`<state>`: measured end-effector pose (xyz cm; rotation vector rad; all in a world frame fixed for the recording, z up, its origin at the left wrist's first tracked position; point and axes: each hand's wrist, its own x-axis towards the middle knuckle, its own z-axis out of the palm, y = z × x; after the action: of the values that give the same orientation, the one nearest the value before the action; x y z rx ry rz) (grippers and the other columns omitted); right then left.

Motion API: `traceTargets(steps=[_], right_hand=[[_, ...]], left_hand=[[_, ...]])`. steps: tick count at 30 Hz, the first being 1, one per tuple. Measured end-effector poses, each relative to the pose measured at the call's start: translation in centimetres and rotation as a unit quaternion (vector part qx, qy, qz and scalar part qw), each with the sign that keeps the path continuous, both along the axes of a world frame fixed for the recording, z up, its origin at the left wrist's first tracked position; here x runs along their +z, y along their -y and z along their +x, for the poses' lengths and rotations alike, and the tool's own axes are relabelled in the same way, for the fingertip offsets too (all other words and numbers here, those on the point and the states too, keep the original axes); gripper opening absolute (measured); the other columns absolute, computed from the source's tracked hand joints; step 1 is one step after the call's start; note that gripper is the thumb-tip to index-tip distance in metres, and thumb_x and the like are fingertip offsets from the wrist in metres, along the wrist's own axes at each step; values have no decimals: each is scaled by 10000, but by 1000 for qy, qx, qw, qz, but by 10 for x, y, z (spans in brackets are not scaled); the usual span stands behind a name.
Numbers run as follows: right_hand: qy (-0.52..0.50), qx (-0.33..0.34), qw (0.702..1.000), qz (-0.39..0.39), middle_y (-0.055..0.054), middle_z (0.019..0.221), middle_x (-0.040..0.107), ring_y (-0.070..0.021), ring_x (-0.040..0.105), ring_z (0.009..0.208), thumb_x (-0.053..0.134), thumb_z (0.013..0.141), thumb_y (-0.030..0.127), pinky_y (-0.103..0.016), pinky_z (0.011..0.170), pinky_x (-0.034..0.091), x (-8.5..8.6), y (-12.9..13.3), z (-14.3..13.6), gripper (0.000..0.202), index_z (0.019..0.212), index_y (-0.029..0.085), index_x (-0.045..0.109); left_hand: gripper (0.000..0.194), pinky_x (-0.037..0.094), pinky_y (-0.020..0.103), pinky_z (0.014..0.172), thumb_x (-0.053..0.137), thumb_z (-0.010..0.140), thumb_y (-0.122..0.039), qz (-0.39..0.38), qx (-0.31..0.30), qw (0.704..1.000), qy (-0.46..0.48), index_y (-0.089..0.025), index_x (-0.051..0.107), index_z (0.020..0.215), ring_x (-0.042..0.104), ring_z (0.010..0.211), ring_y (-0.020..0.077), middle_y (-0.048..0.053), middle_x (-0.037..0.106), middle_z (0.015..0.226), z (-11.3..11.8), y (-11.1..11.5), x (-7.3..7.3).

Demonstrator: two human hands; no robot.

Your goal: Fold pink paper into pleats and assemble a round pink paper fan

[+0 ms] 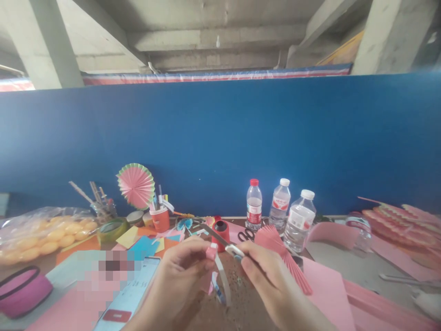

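Observation:
My left hand (pixel 188 259) pinches a small pink folded paper piece (pixel 211 251) with a white patch on it. A narrow whitish strip (pixel 223 278) curves down beneath that piece. In the fingers of my right hand (pixel 262 266) is a white-ended object (pixel 234 251). A long, thin, greyish blade-like part (pixel 216 235) extends from it to the upper left; its exact kind is unclear. Both hands are closed and close together above the brown table (pixel 237 294). Behind them stands a red round object with a dark top (pixel 220 232).
Black-handled scissors (pixel 246 235), water bottles (pixel 254 207) and a pink pleated paper fan (pixel 282 257) lie or stand to the right. At left are a phone (pixel 132 294), coloured paper (pixel 144 247), a red cup of pens (pixel 160 219) and green tape (pixel 112 229). A blue partition (pixel 213 138) rises behind.

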<state>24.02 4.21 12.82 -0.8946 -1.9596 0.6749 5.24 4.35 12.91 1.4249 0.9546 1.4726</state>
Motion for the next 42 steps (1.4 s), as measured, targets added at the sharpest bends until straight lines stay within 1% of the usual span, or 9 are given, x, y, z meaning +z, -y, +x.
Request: traceTargets(steps=[6, 11, 15, 19, 24, 26, 30, 34, 42], right_hand=[[28, 19, 999, 0, -5, 818, 577, -137, 555, 747, 319, 928, 259, -255, 677, 423, 1, 3, -5, 207, 910, 218, 521], [38, 23, 999, 5, -3, 777, 559, -138, 546, 724, 314, 931, 275, -254, 660, 419, -1, 1, -4, 214, 875, 211, 509], [34, 33, 999, 4, -8, 799, 571, -133, 548, 719, 319, 933, 277, -249, 653, 419, 0, 2, -4, 211, 891, 206, 513], [29, 43, 999, -3, -10, 820, 585, -133, 553, 730, 322, 933, 269, -246, 653, 419, 5, 2, -3, 210, 906, 207, 521], [40, 44, 998, -8, -19, 826, 594, -140, 554, 730, 337, 924, 256, -255, 653, 423, 9, 2, -1, 198, 904, 198, 525], [41, 47, 998, -13, -20, 821, 592, -141, 553, 728, 337, 923, 259, -256, 651, 424, 9, 3, 0, 201, 909, 199, 529], [37, 54, 998, -24, -16, 832, 600, -138, 560, 736, 333, 926, 256, -251, 652, 424, 11, 5, 1, 206, 926, 205, 532], [33, 55, 997, -32, -12, 816, 604, -137, 561, 726, 333, 929, 279, -245, 647, 421, 14, 6, 1, 218, 894, 203, 535], [31, 52, 998, -33, -12, 825, 609, -139, 560, 729, 343, 924, 258, -246, 653, 421, 14, 5, 0, 206, 913, 202, 542]], left_hand=[[78, 497, 198, 540, 708, 654, -122, 10, -40, 999, 29, -189, 682, 683, 594, 576, 111, -13, 598, 669, -2, 3, 0], [38, 486, 217, 406, 674, 707, -152, -18, -117, 991, 70, -180, 667, 732, 578, 442, 111, -8, 581, 670, -4, 4, -5], [55, 499, 205, 445, 682, 706, -143, -21, -133, 988, 80, -178, 661, 742, 592, 475, 106, -11, 589, 675, -6, 3, -6], [70, 510, 192, 477, 703, 685, -137, -20, -125, 988, 91, -171, 666, 733, 607, 523, 109, -4, 612, 699, -6, 4, -4], [79, 486, 250, 354, 683, 713, -224, -45, -175, 978, 102, -181, 656, 773, 580, 374, 138, 2, 626, 640, -4, 7, -3], [108, 491, 265, 368, 699, 696, -241, -43, -157, 982, 99, -174, 659, 771, 582, 380, 149, 11, 632, 620, -4, 7, -4], [134, 507, 237, 515, 759, 619, -181, -12, -80, 993, 91, -172, 681, 728, 623, 560, 148, 19, 650, 668, -5, 6, -5], [140, 486, 206, 593, 751, 631, -149, -5, -93, 992, 88, -192, 696, 752, 607, 646, 123, 9, 651, 720, -6, 5, -6], [91, 474, 195, 577, 747, 641, -165, -7, -106, 990, 97, -186, 693, 711, 587, 621, 106, 1, 621, 692, -5, 6, -3]])
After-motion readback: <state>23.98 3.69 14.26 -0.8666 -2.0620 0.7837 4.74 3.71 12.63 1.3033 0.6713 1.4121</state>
